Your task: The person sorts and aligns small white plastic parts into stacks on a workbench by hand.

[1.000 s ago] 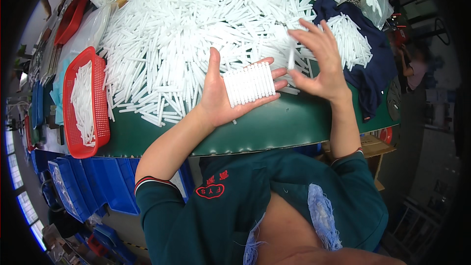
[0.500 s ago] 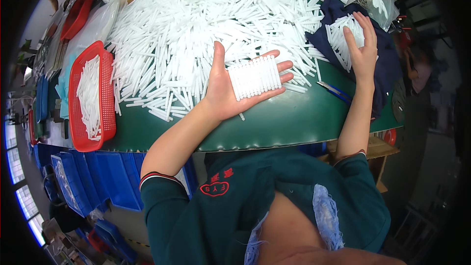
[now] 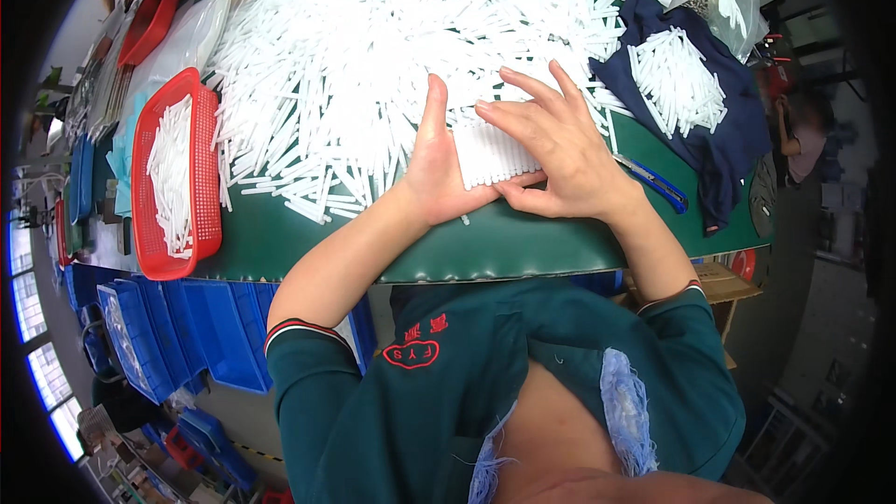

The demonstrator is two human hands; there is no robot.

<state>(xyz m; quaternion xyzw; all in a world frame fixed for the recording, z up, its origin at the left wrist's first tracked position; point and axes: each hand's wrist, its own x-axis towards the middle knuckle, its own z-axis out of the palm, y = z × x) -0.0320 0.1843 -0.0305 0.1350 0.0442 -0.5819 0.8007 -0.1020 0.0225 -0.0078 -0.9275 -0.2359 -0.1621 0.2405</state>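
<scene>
My left hand [image 3: 437, 177] lies palm up, thumb raised, bearing a neat side-by-side row of short white plastic tubes [image 3: 488, 157]. Over the right end of that row is my right hand [image 3: 569, 149], its fingers spread apart. The right thumb rests by the near ends of the tubes, and the other fingers arch above their far side. Whether a single tube sits between the right fingers is hidden. Behind both hands spreads a large heap of loose white tubes [image 3: 373, 56]. A smaller pile of tubes [image 3: 677, 84] lies on a dark blue cloth [image 3: 723, 182] at the right.
At the left, a red perforated basket [image 3: 207, 196] holds more tubes. A blue utility knife [image 3: 658, 185] lies on the green tabletop [image 3: 485, 252] right of my hands. Blue crates [image 3: 224, 327] stand below the table's left edge. Clear bags [image 3: 737, 9] sit at the far right.
My right hand has moved left from the small pile on the cloth to the row in my left palm. My left hand stays nearly in place, still bearing the tubes.
</scene>
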